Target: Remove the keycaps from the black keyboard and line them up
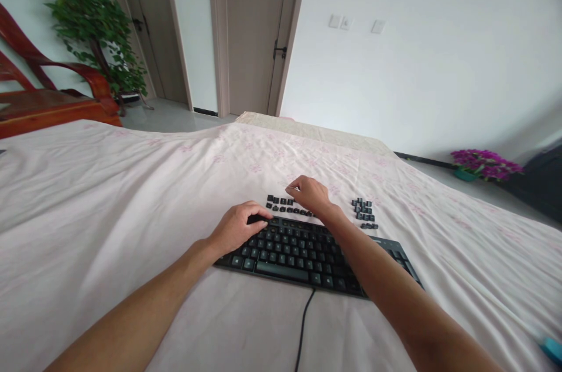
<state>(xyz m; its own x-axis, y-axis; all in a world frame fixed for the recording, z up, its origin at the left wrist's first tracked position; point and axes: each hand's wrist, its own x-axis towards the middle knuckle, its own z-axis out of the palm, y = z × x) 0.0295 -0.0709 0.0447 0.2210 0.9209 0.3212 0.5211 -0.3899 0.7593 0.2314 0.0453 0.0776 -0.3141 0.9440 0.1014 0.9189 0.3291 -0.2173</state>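
One black keyboard (pixel 298 252) lies on a bed spread with a pale pink sheet (pixel 109 196), and its one cable (pixel 304 325) runs off the near edge towards the camera. Two hands are at work on it. The left hand (pixel 239 227) sits at the keyboard's far left corner, fingers bent and closed over the edge, thumb lying along the top row. The right hand (pixel 311 193) reaches past the keyboard's far edge, its fingertips drawn tightly together; whether anything is pinched between them is too small to tell.

Loose black keycaps lie on the sheet in two groups. The left group of keycaps (pixel 283 203) is set in rows just under and beside the right hand. The right group of keycaps (pixel 363 212) sits apart, beyond the keyboard's right end. The caps are too small to count singly.

Around the room there are two doors (pixel 250 27), one green potted plant (pixel 94 27), one wooden bench (pixel 48 100), three wall switches (pixel 345 23) and one pot of purple flowers (pixel 483 162) on the floor
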